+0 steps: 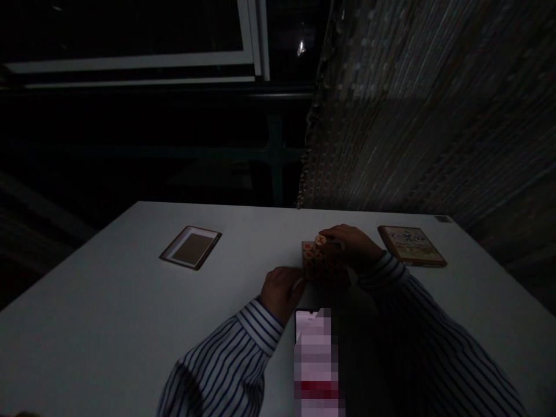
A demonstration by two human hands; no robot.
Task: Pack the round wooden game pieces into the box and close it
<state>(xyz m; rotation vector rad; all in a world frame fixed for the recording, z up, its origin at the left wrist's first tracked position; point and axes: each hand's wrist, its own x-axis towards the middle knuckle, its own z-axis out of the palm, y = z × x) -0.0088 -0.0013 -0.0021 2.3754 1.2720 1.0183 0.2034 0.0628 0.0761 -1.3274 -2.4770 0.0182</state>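
A small wooden game board (324, 267) with round pieces lies on the white table (130, 301). My right hand (354, 242) reaches over its far edge and pinches a round piece marked with a red X (320, 240). My left hand (282, 292) rests curled at the board's near left corner, touching its edge. Both arms wear striped sleeves. The scene is very dim.
A shallow box tray (191, 247) lies at the left of the table. A printed box lid (412, 245) lies at the right. A phone (313, 359) sits near me below the board. A beaded curtain (425, 104) hangs behind the table.
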